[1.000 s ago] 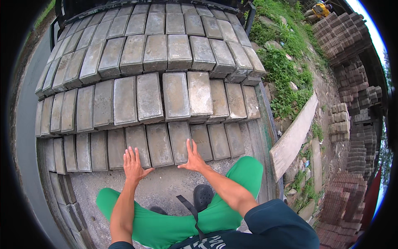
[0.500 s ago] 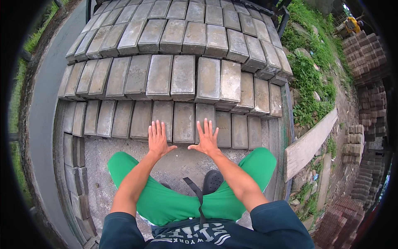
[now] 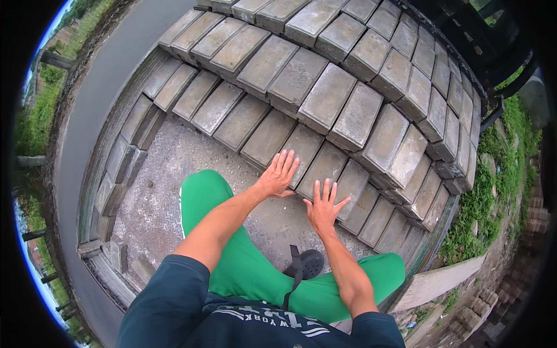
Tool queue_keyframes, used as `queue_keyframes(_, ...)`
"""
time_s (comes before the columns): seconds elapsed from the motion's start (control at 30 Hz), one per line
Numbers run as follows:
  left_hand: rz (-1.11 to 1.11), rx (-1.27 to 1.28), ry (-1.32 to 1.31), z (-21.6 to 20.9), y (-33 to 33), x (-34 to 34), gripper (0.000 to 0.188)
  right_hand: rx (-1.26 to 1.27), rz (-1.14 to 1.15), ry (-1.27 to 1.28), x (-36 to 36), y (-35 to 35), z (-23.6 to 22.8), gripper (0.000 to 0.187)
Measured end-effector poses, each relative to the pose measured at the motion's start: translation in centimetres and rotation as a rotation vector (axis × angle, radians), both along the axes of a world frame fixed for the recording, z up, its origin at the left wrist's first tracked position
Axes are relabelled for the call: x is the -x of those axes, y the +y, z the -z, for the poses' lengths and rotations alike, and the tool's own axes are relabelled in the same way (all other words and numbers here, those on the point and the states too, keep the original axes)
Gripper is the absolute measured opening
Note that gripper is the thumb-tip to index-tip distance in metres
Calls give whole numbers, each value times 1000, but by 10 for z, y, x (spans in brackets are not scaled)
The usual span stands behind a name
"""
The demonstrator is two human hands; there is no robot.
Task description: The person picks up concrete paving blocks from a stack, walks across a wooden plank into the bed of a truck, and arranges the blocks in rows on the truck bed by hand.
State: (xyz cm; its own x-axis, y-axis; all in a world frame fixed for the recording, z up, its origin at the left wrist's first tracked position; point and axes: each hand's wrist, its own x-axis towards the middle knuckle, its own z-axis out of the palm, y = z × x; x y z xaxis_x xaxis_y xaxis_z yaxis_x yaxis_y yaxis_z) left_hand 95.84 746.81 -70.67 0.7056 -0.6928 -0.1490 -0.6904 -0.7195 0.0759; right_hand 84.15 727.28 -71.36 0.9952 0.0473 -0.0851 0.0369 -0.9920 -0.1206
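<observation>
Both of my hands rest at the front row of grey concrete paving blocks, palms down. My left hand (image 3: 280, 176) lies with fingers stretched over the near end of one paving block (image 3: 303, 149). A little to its right, my right hand (image 3: 322, 206) has its fingers spread against the near end of another paving block (image 3: 324, 169). Neither hand grasps anything. Behind this row, more blocks (image 3: 326, 97) rise in stepped layers. Under my arms are my green-trousered legs, and a dark clog (image 3: 312, 264) shows between them.
I squat on a patterned metal truck bed (image 3: 168, 168). More blocks (image 3: 120, 156) line its left side, with a few loose ones (image 3: 119, 253) near the rear corner. A grey road (image 3: 110, 69) runs beyond the left edge. At right stand a pale board (image 3: 441, 282) and green plants (image 3: 493, 197).
The view has turned, so the block rows now slant down to the right. Both hands stay on the front row, fingers outstretched. Nothing has been picked up.
</observation>
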Motion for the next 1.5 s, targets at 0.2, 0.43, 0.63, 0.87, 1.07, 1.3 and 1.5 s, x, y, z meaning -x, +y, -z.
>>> queue_keyframes(0.2, -77, -121, 15, -11, -3, 12, 114, -29, 21, 123, -5, 5, 1, 76)
queue_keyframes(0.43, -171, -226, 249, -52, -15, -10, 102, 73, 15, 253, -14, 8, -17, 74)
queue_keyframes(0.63, -1020, 451, 1074, -137, -3, 44, 60, -168, 335, 793, -44, 28, -92, 50)
queue_keyframes(0.87, -2185, 1208, 930, -184, 36, 241, 56, -1380, 671, 1104, 78, 207, -288, 54)
queue_keyframes(1.07, -2195, 2321, 1362, -347, 154, 270, 80, -811, -55, 1108, 124, 254, -312, 61)
queue_keyframes(1.3, -2103, 2341, 728, -380, 348, 399, 80, 349, -641, 1115, 137, 325, -268, 52)
queue_keyframes(1.5, -2603, 1974, 495, -286, 466, 539, 63, 122, -596, 927, 206, 439, -218, 40)
